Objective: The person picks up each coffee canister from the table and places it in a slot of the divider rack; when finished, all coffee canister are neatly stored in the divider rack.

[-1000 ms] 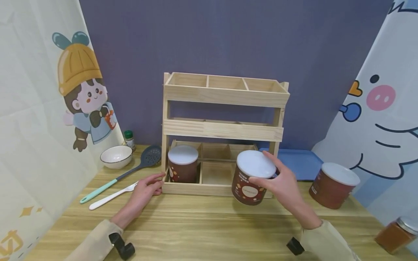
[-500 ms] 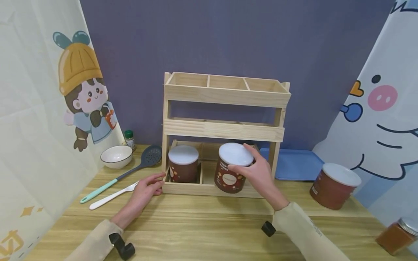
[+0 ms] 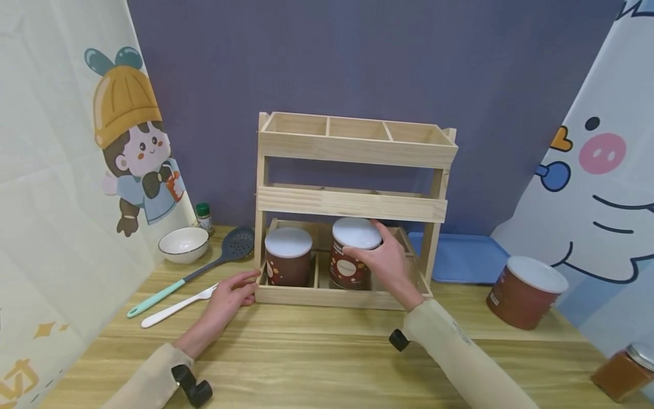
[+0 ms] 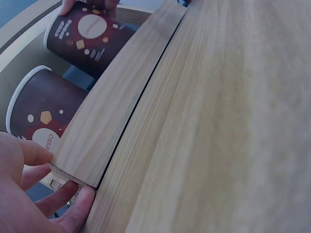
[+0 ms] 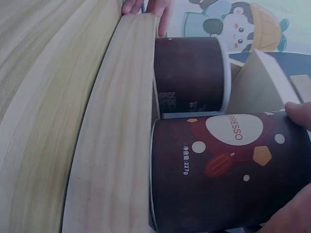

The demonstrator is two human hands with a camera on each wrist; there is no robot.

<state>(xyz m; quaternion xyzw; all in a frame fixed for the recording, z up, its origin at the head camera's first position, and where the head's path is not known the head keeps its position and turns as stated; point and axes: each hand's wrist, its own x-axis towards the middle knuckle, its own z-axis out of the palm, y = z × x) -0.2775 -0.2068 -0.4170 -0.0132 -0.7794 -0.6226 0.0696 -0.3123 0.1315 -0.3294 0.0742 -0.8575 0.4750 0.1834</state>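
A three-tier wooden rack [image 3: 352, 203] stands at the middle of the table. My right hand [image 3: 384, 262] grips a brown canister [image 3: 348, 268] with a white lid, thumb at the front and fingers behind. It is inside the bottom tier's middle part, its base behind the front board; in the right wrist view its printed side [image 5: 233, 165] lies close along that board. A like canister [image 3: 288, 268] sits upright in the left compartment. My left hand [image 3: 231, 294] holds the rack's lower left corner; in the left wrist view its fingers [image 4: 35, 153] curl about the board's end.
A third canister [image 3: 526, 292] and a jar of orange-brown powder [image 3: 619, 372] stand at right, with a blue tray [image 3: 462, 258] behind. At left are a white bowl [image 3: 183, 245], a green-capped bottle [image 3: 204, 218], a slotted skimmer [image 3: 237, 244] and a white fork [image 3: 176, 308].
My right hand has carried the canister left and back, from in front of the rack's right side into the bottom tier. The left hand stays at the corner.
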